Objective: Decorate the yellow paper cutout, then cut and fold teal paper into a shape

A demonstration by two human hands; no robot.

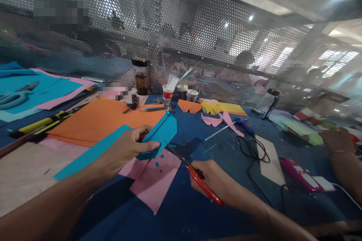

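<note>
My left hand [128,148] is closed on a folded blue paper piece [166,130], thumb on its near face. Red-handled scissors [198,180] are in my right hand [210,177], their blades pointing up and left to the lower edge of the blue paper. Whether the blades touch the paper is too blurred to tell. Below lie pink paper pieces [158,188] with several small blue scraps on them. A long blue strip [93,152] passes behind my left wrist, over a stack of orange paper [93,120].
Cups [182,92] and a jar [141,79] stand along the perforated screen. Cut orange [189,106] and yellow pieces [210,108] lie before them. A glue gun [245,125] with black cord and a magenta power strip [301,175] are right. Another person's hand [338,139] is far right.
</note>
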